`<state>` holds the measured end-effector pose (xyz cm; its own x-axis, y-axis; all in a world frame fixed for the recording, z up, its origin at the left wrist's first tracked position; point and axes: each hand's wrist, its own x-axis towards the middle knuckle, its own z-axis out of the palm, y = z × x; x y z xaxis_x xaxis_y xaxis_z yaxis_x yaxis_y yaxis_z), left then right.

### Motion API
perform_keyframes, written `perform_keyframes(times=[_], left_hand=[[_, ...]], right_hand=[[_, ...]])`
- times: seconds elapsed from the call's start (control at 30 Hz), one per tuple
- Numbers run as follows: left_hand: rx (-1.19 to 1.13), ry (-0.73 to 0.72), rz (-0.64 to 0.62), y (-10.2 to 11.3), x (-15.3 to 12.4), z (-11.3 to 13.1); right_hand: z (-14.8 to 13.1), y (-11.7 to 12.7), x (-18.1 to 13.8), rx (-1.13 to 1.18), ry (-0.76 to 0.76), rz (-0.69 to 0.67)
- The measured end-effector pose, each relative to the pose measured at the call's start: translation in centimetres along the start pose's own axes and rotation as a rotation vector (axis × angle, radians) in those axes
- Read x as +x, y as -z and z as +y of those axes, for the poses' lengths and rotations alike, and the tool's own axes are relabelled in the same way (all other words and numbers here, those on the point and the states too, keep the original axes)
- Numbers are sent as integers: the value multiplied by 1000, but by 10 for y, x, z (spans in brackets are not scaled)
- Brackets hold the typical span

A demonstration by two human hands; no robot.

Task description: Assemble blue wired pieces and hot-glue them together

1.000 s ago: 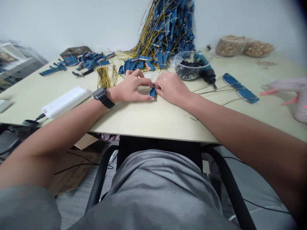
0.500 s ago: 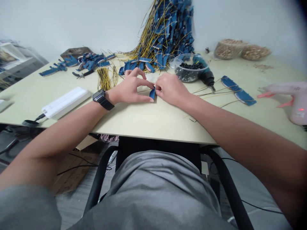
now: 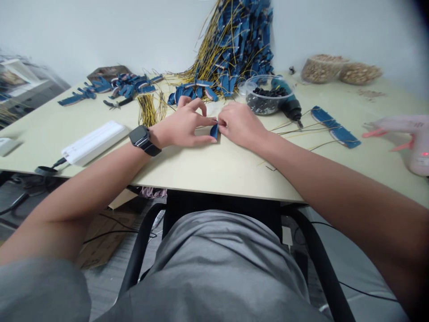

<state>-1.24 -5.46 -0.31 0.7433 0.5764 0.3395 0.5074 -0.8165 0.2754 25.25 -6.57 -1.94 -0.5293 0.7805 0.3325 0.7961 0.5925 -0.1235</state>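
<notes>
Marks on the pale pink plastic glue gun (image 3: 417, 138) at far R are too small to read. On the smooth, pale yellow worktop (image 3: 194, 167), a small, thin, bent blue piece (image 3: 214, 131) is btwn the hands: the L hand (image 3: 182, 126) pinches its 2 ends w/ thumb & pointer, & the R hand (image 3: 241, 124) has fingers pressed together at its side, can't tell on what. Behind, a clear round plastic tub (image 3: 268, 109) w/ little black bits (image 3: 270, 92) sits nr a teal-and-black drill (image 3: 291, 107) & a big messy blue-and-yellow heap (image 3: 243, 49).
</notes>
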Motion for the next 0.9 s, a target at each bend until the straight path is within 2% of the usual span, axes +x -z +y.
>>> perform_keyframes(times=[0.3,0.47,0.73,0.9], left_hand=[[-4,25,18,-1,-2,-6],[57,26,-17,-1,0,-8],[143,49,-129,9,4,2],[128,32,-86,6,5,-3]], right_hand=[[1,-2,1,1,-25,17],[4,-3,0,26,-32,26],[7,0,1,60,-4,3],[5,-2,1,55,-7,-1]])
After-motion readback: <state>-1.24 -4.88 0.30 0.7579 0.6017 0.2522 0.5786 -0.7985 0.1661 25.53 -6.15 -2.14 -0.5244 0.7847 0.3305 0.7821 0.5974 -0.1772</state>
